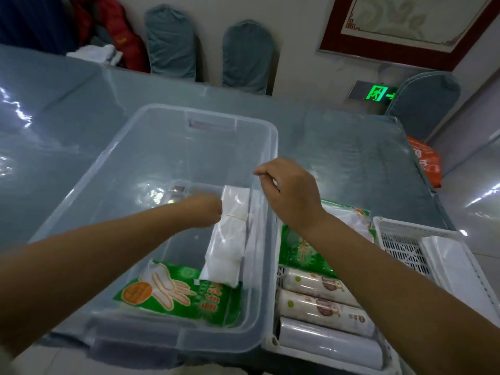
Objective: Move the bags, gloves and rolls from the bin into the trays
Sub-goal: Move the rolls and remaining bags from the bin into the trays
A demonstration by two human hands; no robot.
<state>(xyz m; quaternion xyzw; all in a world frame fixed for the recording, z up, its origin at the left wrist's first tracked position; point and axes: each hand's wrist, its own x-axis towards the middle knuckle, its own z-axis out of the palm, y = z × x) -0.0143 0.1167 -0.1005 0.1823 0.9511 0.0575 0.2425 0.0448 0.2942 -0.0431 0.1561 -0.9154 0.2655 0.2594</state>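
A clear plastic bin (167, 123) stands on the table in front of me. Inside it lie a long white bundle of bags (228, 239) bound by a rubber band and a green glove pack (178, 296) at the near end. My left hand (203, 211) reaches into the bin and grips the bundle at its left edge. Over the bin's right rim hovers my right hand (289, 193), fingers curled, holding nothing that I can see. To the right, a white tray (272, 343) holds three rolls (322, 307) and a green pack (303, 253).
A second white slotted tray (400, 247) with a white bag in it stands at the far right. Blue covered chairs (247, 55) line the table's far side. An orange package (424, 161) lies off the table's right edge. The table cover is glossy plastic.
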